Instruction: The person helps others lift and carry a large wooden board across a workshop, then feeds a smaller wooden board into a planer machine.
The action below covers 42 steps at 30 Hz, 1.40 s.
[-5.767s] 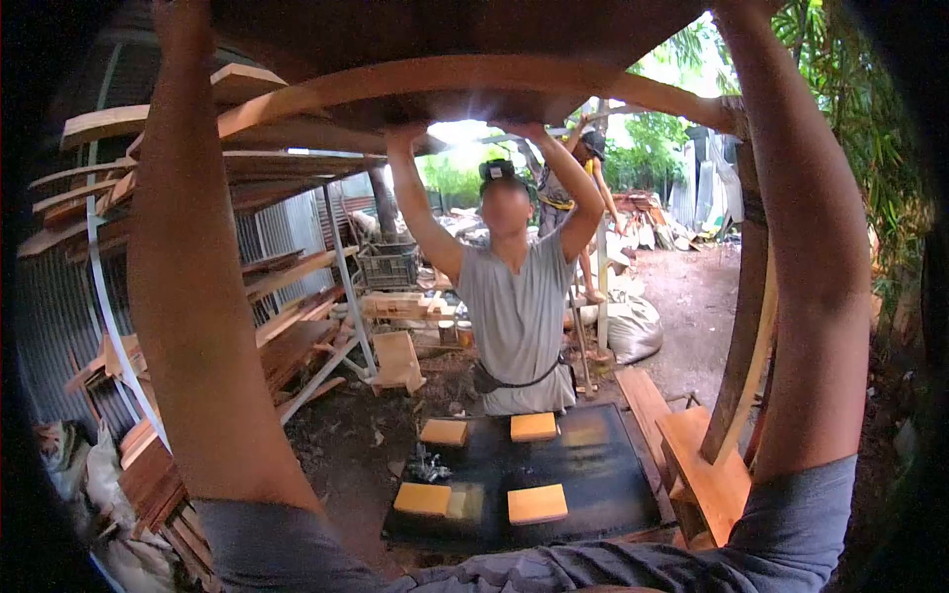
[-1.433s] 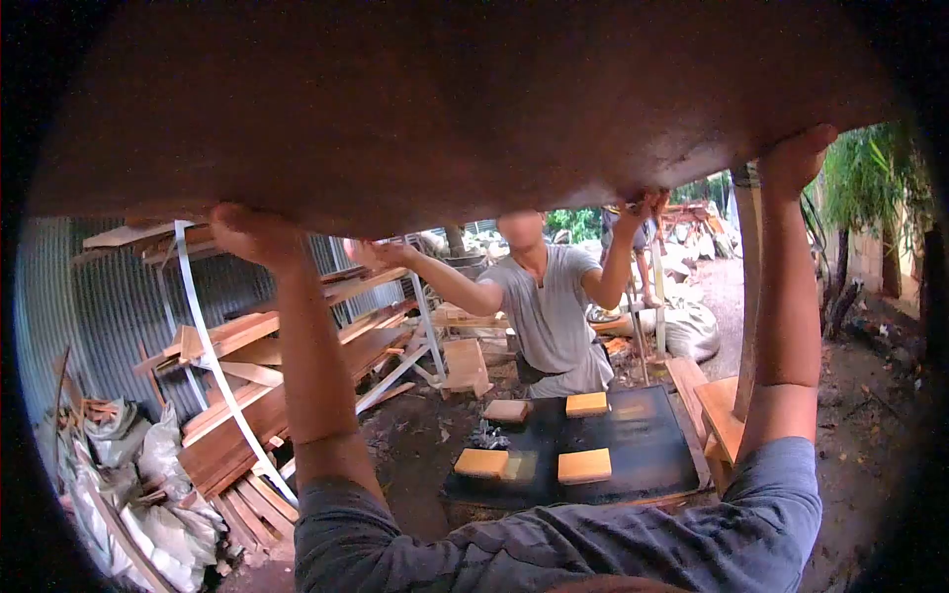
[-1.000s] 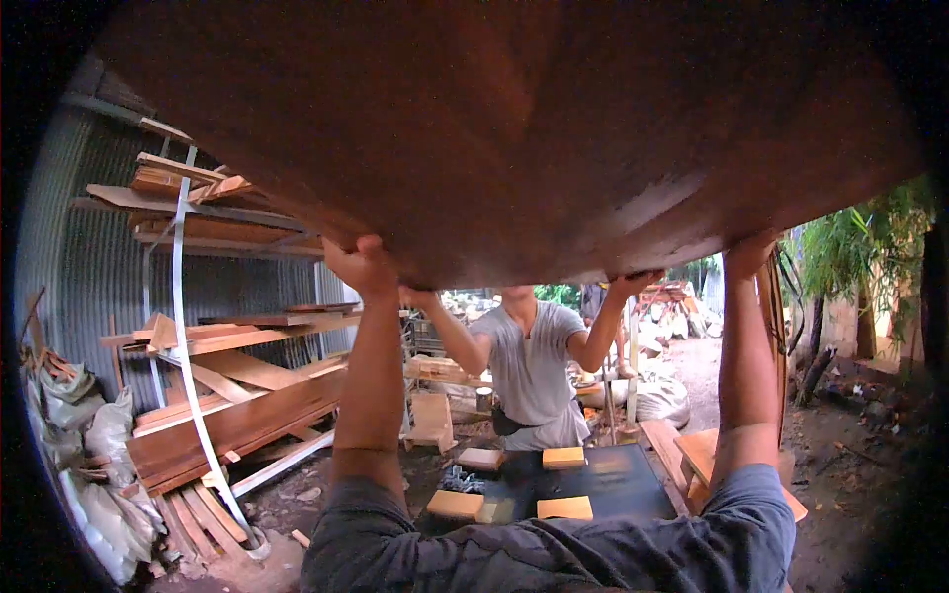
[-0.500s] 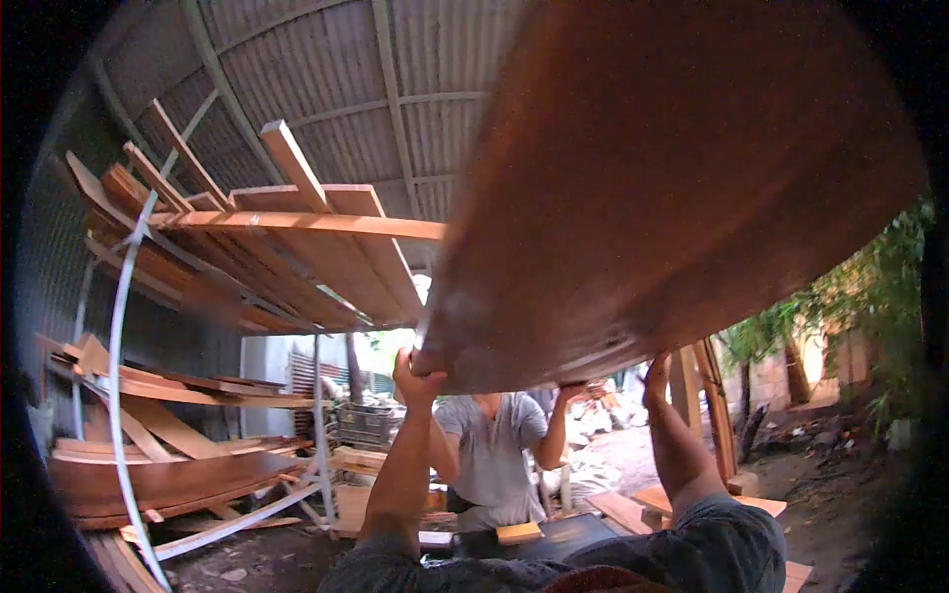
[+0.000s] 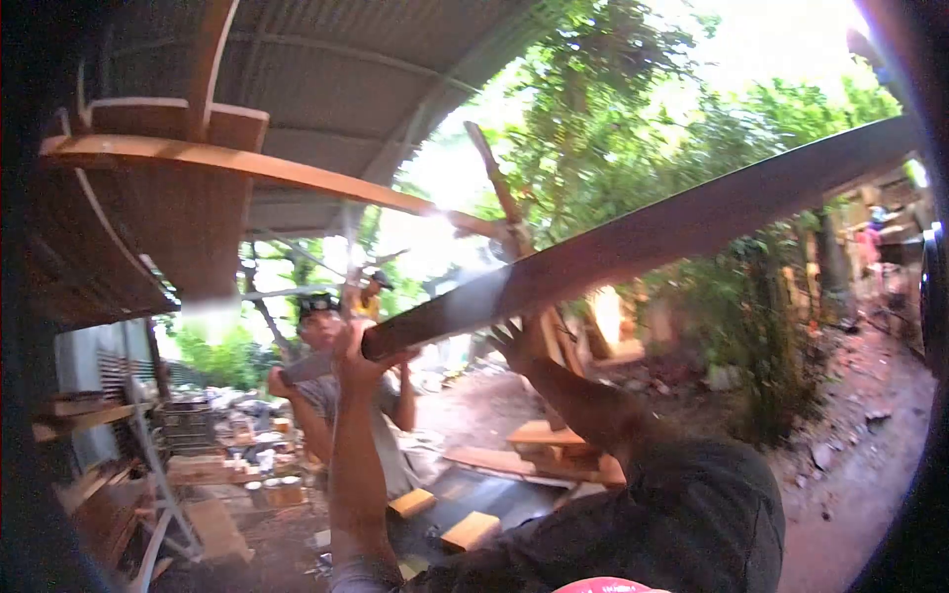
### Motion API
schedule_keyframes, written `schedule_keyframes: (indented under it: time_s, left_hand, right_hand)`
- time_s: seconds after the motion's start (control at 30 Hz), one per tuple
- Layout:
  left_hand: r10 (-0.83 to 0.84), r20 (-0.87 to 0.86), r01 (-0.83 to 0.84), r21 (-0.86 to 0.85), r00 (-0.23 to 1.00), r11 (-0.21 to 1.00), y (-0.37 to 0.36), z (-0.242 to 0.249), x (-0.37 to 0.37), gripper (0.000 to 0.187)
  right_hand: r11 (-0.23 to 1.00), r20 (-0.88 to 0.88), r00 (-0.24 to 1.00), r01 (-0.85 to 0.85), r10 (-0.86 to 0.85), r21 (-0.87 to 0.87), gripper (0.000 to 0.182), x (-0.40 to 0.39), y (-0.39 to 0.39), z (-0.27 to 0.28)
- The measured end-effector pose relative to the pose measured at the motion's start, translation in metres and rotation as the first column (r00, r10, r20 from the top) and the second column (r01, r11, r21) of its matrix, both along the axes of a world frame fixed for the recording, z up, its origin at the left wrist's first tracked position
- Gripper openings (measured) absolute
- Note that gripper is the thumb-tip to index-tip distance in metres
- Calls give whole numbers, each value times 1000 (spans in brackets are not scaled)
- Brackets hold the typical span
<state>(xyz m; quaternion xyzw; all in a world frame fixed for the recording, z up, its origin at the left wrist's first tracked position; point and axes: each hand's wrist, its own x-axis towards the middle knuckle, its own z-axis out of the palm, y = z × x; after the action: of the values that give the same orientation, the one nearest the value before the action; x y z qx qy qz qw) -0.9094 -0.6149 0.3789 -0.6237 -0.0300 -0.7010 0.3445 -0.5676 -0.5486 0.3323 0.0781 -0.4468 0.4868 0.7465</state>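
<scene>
Head view: a long board (image 5: 633, 245) slants upward to the right, with a co-worker (image 5: 395, 455) just beyond its lower end.
The left hand (image 5: 354, 361) grips that lower end, fingers curled at the corner; the right hand (image 5: 519, 348) is open, fingers spread by the bottom edge, contact unclear. Below sits a dark table (image 5: 460, 493) with yellow blocks (image 5: 472, 531). The step in hand looks like steadying the raised board; the next move seems to call for firm right-hand support.
</scene>
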Motion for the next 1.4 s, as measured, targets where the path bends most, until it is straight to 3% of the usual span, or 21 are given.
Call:
schedule_keyframes:
  time_s: [0.07, 0.17, 0.2, 0.27, 0.3, 0.33, 0.5, 0.57, 0.7, 0.77, 0.83, 0.9, 0.97, 1.03, 1.07, 1.1, 1.17, 1.2, 1.23, 1.33, 1.4]
  left_hand:
    - [-52, -66, 53, 9, 996, 999, -9, 3, 4, 63]
    - [-30, -125, 32, 20, 992, 999, -30, 0, 9, 55]
    - [-53, -157, 52, -6, 986, 999, -38, -2, 9, 54]
    - [-50, -218, 47, -20, 975, 999, -41, -4, 4, 53]
    - [-69, -208, 72, 9, 976, 997, -32, -8, -2, 51]
    - [-123, -208, 117, -39, 970, 992, -25, -13, -11, 49]
    - [-141, -175, 101, -216, 975, 971, 4, -35, -59, 49]
    - [-102, -170, 51, -279, 980, 959, 23, -45, -81, 49]
    - [-32, -208, -58, -413, 978, 909, 31, -66, -132, 47]
    - [14, -218, -125, -508, 976, 852, 16, -79, -159, 49]
    - [-1, -155, -87, -560, 988, 824, 3, -102, -178, 56]
    - [-50, -158, -78, -709, 986, 701, -30, -149, -194, 61]
    - [-231, -228, -48, -802, 946, 595, -46, -230, -205, 65]
    - [-321, -251, -194, -961, 913, 199, -117, -322, -212, 80]
    - [-439, -393, -302, -916, 808, 265, -132, -391, -224, 83]
    - [-653, -227, -412, -900, 723, -143, -185, -388, -242, 84]
    - [-603, -379, -609, -759, 702, -232, -266, -417, -265, 77]
    - [-598, -490, -662, -744, 634, -93, -275, -478, -278, 66]
    - [-645, -191, -537, -744, 740, -397, -300, -474, -296, 57]
    - [-750, -284, -709, -625, 597, -327, -336, -456, -351, 58]
    - [-657, -437, -772, -505, 615, -387, -337, -490, -388, 66]
  right_hand:
    - [991, -135, 989, 50, -67, -123, 65, -21, -36, 1]
    - [985, -33, 985, 169, -170, -37, 56, -30, -53, -9]
    - [802, 182, 781, 574, -597, 167, 53, -15, -32, -17]
    - [449, 316, 342, 808, -885, 382, 50, -16, -60, -39]
    - [808, 282, 773, 461, -569, 366, 50, -47, -104, -36]
    - [924, 226, 972, -22, -71, 383, 49, -66, -131, -34]
    - [938, 285, 895, 312, -343, 148, 51, -48, -169, -80]
    - [981, 24, 981, 192, -191, -39, 50, -109, -248, -63]
    - [995, 132, 987, 92, -87, -35, 46, -155, -308, -66]
    - [847, 188, 868, 492, -460, -202, 49, -184, -338, -75]
    - [976, 0, 981, 190, -192, -103, 52, -193, -371, -90]
    - [916, -88, 947, 273, -310, -295, 59, -204, -411, -107]
    - [935, -236, 941, 164, -245, -316, 68, -213, -462, -118]
    - [943, -230, 944, 166, -237, -289, 76, -226, -513, -129]
    - [930, -231, 938, 176, -258, -323, 79, -228, -538, -133]
    - [915, -226, 933, 190, -281, -355, 83, -230, -560, -136]
    - [913, -191, 939, 206, -286, -353, 86, -231, -593, -150]
    - [910, -164, 936, 245, -312, -334, 90, -235, -609, -158]
    - [909, -168, 937, 234, -305, -345, 90, -244, -624, -162]
    - [890, -202, 913, 264, -355, -371, 93, -268, -672, -183]
    - [835, -129, 896, 333, -425, -437, 92, -276, -703, -221]
